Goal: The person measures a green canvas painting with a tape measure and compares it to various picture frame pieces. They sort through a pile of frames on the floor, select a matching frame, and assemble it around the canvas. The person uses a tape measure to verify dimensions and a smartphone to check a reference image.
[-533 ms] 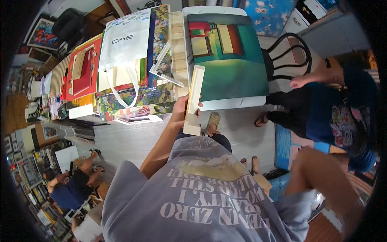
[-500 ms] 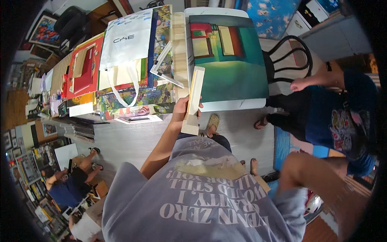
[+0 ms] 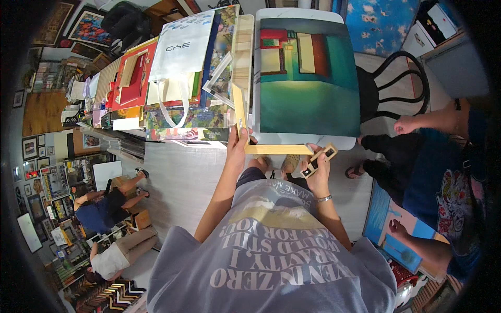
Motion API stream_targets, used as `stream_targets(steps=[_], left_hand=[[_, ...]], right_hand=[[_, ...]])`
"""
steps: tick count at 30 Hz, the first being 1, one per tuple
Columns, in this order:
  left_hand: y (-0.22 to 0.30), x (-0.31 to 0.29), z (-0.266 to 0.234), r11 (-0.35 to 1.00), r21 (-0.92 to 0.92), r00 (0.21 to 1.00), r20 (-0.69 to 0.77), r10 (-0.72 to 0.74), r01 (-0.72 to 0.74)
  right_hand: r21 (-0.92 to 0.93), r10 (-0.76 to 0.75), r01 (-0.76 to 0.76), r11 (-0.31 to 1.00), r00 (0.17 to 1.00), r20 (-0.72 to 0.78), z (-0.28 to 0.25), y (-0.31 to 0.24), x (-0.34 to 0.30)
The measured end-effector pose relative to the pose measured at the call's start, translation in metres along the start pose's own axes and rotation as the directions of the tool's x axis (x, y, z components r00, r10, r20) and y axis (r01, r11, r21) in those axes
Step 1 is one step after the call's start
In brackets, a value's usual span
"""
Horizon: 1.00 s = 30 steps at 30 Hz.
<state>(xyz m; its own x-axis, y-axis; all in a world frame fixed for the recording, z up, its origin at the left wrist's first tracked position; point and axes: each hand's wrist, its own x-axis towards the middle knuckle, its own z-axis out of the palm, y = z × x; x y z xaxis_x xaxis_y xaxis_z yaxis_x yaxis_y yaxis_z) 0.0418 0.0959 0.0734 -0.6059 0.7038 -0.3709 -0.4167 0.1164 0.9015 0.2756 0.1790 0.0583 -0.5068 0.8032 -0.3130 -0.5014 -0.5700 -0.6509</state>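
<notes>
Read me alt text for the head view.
A person's left hand holds a yellow L-shaped frame corner near its bend; the right hand holds a small beige and black block. Ahead, a green rectangular painting lies on a white table.

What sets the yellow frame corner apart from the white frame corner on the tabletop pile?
Colour: the yellow frame corner shows a pale yellow face; the white frame corner looks whitish.
Pose: the yellow frame corner is held in the left hand; the white frame corner lies on the pile of pictures.
Both are L-shaped.
</notes>
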Motion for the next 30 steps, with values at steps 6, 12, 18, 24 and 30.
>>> stream_targets(steps=[6, 12, 18, 24, 30], left_hand=[[-0.055, -0.01, 0.0, 0.987, 0.158, 0.999, -0.034, -0.001, 0.006], [-0.106, -0.004, -0.012, 0.96, 0.281, 1.0, 0.012, -0.001, -0.002], [-0.182, 0.017, -0.04, 0.811, 0.584, 0.968, -0.204, 0.146, 0.001], [-0.204, 0.028, -0.056, 0.805, 0.593, 0.963, -0.203, 0.177, -0.023], [-0.194, 0.056, -0.055, 0.916, 0.4, 0.989, -0.142, 0.032, 0.028]], right_hand=[[-0.371, 0.122, -0.153, 0.916, 0.987, -0.107, -0.044, 0.0, 0.004], [-0.487, 0.307, -0.377, 0.787, 0.926, -0.221, -0.099, 0.039, 0.013], [-0.611, 0.383, -0.444, 0.656, 0.893, -0.238, -0.126, 0.074, 0.029], [-0.577, -0.132, -0.23, 0.783, 0.846, -0.516, -0.149, 0.067, 0.064], [-0.441, -0.433, 0.098, 0.892, 0.463, -0.773, -0.217, -0.011, 0.119]])
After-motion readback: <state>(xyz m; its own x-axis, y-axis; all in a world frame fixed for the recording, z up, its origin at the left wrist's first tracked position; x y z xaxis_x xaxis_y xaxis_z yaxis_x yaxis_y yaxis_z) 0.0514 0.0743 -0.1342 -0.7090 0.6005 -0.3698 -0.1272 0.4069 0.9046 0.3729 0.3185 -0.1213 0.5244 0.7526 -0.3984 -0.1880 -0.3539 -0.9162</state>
